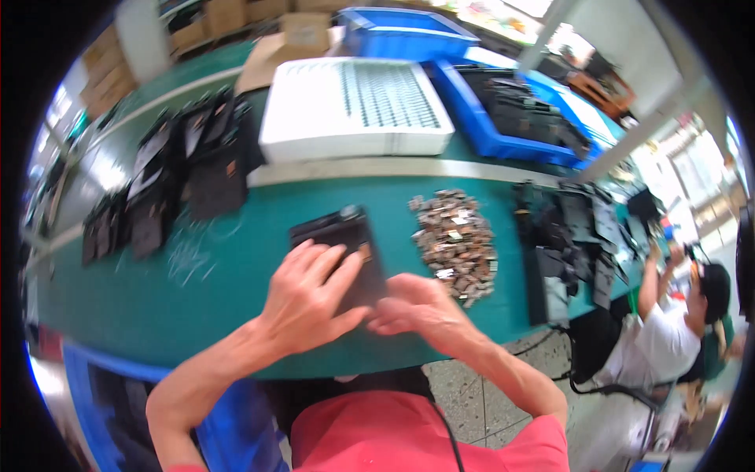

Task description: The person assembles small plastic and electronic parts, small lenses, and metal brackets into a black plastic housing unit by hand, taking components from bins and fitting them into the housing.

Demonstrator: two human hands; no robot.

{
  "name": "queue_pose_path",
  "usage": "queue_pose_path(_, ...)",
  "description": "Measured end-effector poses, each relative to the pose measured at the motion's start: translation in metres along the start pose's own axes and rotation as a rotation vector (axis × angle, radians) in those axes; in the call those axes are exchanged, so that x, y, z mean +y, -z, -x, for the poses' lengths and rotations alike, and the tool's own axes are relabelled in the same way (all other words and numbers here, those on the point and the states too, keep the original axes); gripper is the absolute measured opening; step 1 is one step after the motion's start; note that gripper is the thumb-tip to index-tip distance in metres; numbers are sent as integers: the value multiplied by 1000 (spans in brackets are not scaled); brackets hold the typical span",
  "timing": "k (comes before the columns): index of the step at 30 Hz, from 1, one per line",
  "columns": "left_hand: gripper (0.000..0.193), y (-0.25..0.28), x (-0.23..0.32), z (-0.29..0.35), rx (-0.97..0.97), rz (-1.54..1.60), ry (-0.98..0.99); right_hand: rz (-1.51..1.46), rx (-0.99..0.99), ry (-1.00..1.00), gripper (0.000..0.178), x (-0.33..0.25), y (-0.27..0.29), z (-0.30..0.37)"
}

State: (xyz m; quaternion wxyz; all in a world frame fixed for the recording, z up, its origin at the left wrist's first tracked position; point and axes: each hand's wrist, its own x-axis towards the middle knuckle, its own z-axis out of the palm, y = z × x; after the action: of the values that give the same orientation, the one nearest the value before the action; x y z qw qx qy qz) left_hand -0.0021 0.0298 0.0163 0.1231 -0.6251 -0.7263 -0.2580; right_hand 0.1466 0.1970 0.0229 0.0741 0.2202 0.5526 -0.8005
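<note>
A flat black plastic housing (354,232) lies tilted on the green bench in front of me. My left hand (311,295) rests on it from the left, fingers stretched over its upper face and thumb near its lower edge. A small copper-coloured spot shows on the housing by the fingertips. Close to the housing's lower right edge is my right hand (417,311), its fingers bent and smeared by motion. Whether they hold anything cannot be made out. Just beyond that hand, to the right, spreads a pile of small metallic brown-and-silver pieces (456,244).
Several black housings (216,185) stand in rows at left. A white foam tray (350,145) and blue bins (487,141) are at the back. More black parts (578,216) heap at right, near a seated person (657,342). A blue crate (86,393) stands below the bench's left front.
</note>
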Motion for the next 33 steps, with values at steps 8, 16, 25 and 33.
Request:
queue_pose_path(8, 68, 12, 6, -3, 40, -1, -49, -207, 0, 41, 17, 4, 0, 7)
queue_pose_path(16, 61, 20, 3, -1, 215, 72, -105, -197, 187, 162, 20, -43, 28, 36)
queue_pose_path(25, 53, -14, -12, 10, -102, 100, 14, -274, 489, 550, 9, -163, 160, 57)
queue_pose_path(33, 54, -16, -12, 5, -164, 135, 87, -320, 940, 776, 12, -248, 316, 21)
